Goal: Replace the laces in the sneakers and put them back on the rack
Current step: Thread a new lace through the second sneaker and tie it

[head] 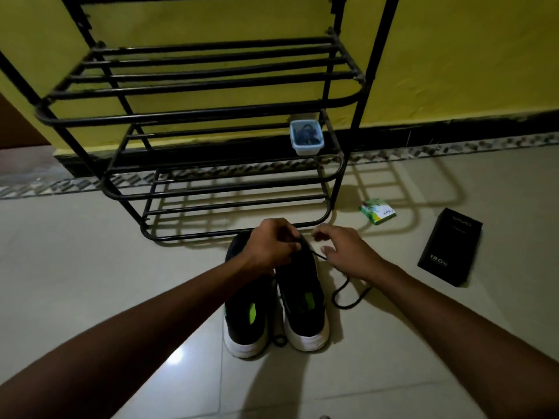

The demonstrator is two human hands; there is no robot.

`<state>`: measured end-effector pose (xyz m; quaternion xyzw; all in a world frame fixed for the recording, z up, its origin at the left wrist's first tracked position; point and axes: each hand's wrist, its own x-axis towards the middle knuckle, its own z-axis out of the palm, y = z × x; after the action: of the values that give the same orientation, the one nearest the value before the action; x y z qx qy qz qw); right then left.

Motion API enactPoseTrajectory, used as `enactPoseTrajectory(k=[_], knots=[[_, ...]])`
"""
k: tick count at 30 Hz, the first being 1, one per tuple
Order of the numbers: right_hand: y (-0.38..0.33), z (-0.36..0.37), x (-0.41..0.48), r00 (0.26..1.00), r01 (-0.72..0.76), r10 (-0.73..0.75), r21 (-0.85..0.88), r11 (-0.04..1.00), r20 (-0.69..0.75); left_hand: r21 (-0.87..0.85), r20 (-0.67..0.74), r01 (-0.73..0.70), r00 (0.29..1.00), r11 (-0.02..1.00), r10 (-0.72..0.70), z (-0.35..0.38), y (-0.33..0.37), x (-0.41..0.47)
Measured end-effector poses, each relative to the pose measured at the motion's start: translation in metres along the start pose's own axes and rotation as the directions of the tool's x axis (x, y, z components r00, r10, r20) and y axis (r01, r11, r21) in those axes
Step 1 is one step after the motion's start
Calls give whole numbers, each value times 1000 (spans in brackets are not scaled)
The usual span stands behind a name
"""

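Two black sneakers with white soles stand side by side on the tiled floor, heels toward me: the left sneaker (246, 322) and the right sneaker (304, 300). My left hand (269, 246) is over the toe of the right sneaker and pinches a black lace (348, 293) there. The lace runs off to the right and loops on the floor. My right hand (344, 252) hovers beside the shoe with loosely curled fingers, holding nothing. A black metal shoe rack (193, 116) stands just beyond the shoes against the yellow wall.
A small light-blue tub (306, 137) with dark laces inside sits on the rack's middle shelf at the right. A green and white packet (378, 210) and a black phone box (450, 246) lie on the floor to the right.
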<state>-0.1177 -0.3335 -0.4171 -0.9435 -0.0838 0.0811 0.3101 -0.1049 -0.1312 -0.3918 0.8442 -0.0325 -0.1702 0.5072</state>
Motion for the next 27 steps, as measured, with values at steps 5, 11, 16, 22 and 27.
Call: enactPoseTrajectory(k=[5,11,16,22,27], knots=[[-33,1,21,994,6,-58,469,883,97,77,8,-94,996,993,93,-25,22,-2],[-27,4,35,986,-63,162,779,624,-50,16,-23,-86,996,996,86,-58,-2,5],[-3,12,36,886,-155,464,952,262,17,65,-155,-24,987,998,34,-76,-56,14],[16,16,40,771,-130,630,991,20,88,288,-367,141,930,947,-27,-92,-98,14],[18,22,42,644,-287,764,915,285,-36,386,-375,108,926,916,49,-87,-87,10]])
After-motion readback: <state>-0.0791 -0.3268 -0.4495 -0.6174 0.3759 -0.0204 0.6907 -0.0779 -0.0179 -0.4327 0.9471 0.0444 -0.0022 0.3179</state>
